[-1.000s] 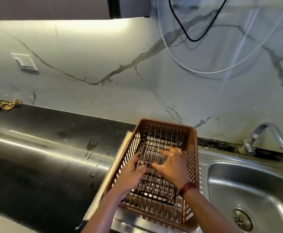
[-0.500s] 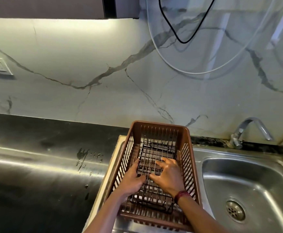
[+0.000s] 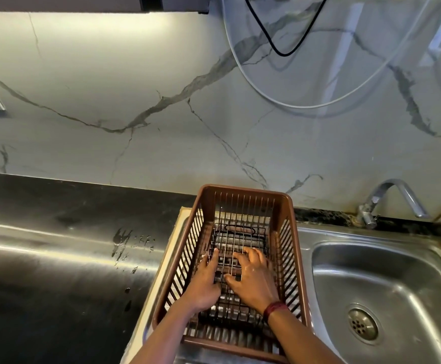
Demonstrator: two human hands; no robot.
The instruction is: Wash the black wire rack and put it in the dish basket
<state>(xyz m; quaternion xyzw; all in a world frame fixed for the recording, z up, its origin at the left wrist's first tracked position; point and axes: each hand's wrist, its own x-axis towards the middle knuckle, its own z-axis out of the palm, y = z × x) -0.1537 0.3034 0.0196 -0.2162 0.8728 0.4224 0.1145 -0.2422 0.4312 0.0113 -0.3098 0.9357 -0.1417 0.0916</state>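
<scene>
Black wire rack (image 3: 240, 239) lying flat inside the brown dish basket (image 3: 240, 189), left of the sink (image 3: 398, 279); right hand (image 3: 253, 281) pressing it, fingers spread, grip open; left hand (image 3: 205, 281) on its left edge, grip indeterminate.

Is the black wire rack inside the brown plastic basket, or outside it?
Inside: the black wire rack lies in the brown plastic basket, between its walls, under the left hand and right hand.

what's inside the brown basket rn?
The black wire rack lies flat in the basket, with the left hand and right hand resting on it. The hands cover its middle; whether anything lies beneath the rack cannot be seen.
</scene>
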